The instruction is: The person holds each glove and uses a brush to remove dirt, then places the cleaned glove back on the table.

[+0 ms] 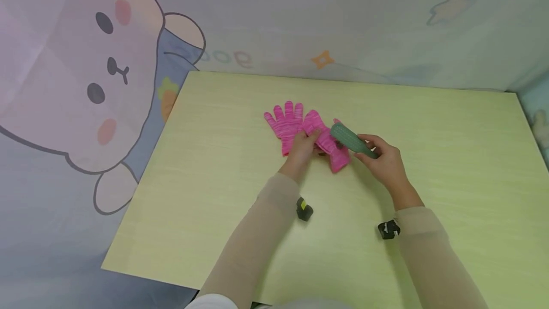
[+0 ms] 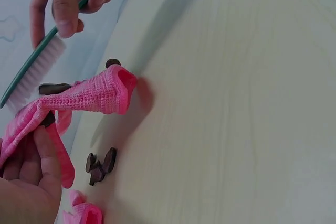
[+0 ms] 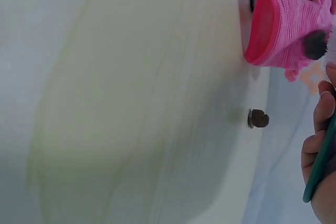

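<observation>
It looked like a corner dressed up for kids, though the pictures could not show if it was in a home. A pale, wrinkly cloth-like sheet [image 1: 279, 13] hung across the top. A big, pink-cheeked cartoon bear [image 1: 103, 56] lay sideways at upper left. A flat, yellow-green table with wood-like lines [image 1: 206, 156] filled the middle.

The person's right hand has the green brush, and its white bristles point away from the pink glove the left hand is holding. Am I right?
Not quite: the white bristles point toward the pink glove, as the left wrist view shows. The rest is right: the right hand has the green brush, and the left hand is holding the glove.
</observation>
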Motion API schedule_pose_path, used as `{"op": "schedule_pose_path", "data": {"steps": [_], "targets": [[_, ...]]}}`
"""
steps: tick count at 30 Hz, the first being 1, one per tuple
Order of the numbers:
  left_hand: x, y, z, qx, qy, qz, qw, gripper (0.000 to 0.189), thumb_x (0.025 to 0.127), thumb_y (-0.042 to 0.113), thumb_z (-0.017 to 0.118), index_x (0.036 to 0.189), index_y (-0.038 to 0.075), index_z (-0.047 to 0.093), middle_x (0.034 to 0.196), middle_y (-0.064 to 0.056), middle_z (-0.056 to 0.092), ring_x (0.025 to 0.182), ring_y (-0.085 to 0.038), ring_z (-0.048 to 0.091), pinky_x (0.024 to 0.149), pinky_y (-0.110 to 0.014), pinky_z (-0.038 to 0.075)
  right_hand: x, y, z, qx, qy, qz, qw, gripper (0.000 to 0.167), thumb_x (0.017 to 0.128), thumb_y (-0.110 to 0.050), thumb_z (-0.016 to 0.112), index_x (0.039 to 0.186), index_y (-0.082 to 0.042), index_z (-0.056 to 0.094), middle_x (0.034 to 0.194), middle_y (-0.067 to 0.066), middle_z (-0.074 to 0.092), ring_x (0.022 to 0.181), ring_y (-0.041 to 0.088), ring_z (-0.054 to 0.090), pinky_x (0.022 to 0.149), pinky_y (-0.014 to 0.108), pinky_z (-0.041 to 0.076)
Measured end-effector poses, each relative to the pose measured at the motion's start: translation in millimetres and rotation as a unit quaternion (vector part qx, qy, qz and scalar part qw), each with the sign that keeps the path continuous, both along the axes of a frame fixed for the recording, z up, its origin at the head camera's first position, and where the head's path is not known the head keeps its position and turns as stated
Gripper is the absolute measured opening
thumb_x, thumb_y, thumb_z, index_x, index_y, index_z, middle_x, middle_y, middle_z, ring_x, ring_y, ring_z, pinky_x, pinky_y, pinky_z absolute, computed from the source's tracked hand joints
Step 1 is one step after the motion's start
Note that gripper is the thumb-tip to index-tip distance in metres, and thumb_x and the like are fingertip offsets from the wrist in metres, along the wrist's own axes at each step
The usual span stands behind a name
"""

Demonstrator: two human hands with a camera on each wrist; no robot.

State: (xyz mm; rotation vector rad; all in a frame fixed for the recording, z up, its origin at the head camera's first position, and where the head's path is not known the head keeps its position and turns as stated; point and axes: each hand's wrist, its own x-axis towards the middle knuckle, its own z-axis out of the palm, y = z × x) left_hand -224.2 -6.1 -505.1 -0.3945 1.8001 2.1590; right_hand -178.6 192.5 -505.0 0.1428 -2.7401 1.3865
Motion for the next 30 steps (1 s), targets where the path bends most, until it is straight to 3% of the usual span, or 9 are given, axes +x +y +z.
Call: {"op": "schedule_pose_path", "data": {"steps": [13, 20, 30], "targets": [[-1.7, -0.6, -0.2, 0.038, -0.025, 0.027, 0.9986, 0.028, 0.096, 0.023, 0.050, 0.115, 0.002, 0.054, 0.097, -0.016, 0.066, 0.076, -0.018, 0.064, 0.082, -0.039, 0.051, 2.0, 1.8, -2.4, 0.008, 0.006, -0.001, 0.9999, 0.044, 0.082, -0.010, 0.070, 0.124, -0.011, 0.057, 0.092, 0.010, 0.060, 0.070, 0.018, 0.047, 0.055, 0.019, 0.038], [-4.5, -3.5, 1.7, 0.039, -0.020, 0.059, 0.9973, 0.025, 0.096, 0.025, 0.050, 0.106, 0.002, 0.056, 0.076, -0.006, 0.063, 0.062, -0.014, 0.058, 0.080, -0.040, 0.050, 3.5, 7.5, -8.2, 0.022, -0.006, -0.011, 0.9997, 0.044, 0.083, -0.013, 0.070, 0.125, -0.013, 0.057, 0.094, 0.010, 0.060, 0.072, 0.019, 0.048, 0.057, 0.022, 0.040], [-3.8, -10.4, 6.2, 0.043, -0.001, 0.057, 0.9974, 0.023, 0.097, 0.026, 0.049, 0.103, 0.005, 0.056, 0.080, -0.004, 0.061, 0.070, -0.014, 0.058, 0.090, -0.045, 0.045, 4.0, 15.9, -15.9, 0.048, -0.019, -0.041, 0.9978, 0.043, 0.084, -0.014, 0.068, 0.126, -0.012, 0.056, 0.096, 0.013, 0.061, 0.075, 0.021, 0.051, 0.059, 0.028, 0.041]]}}
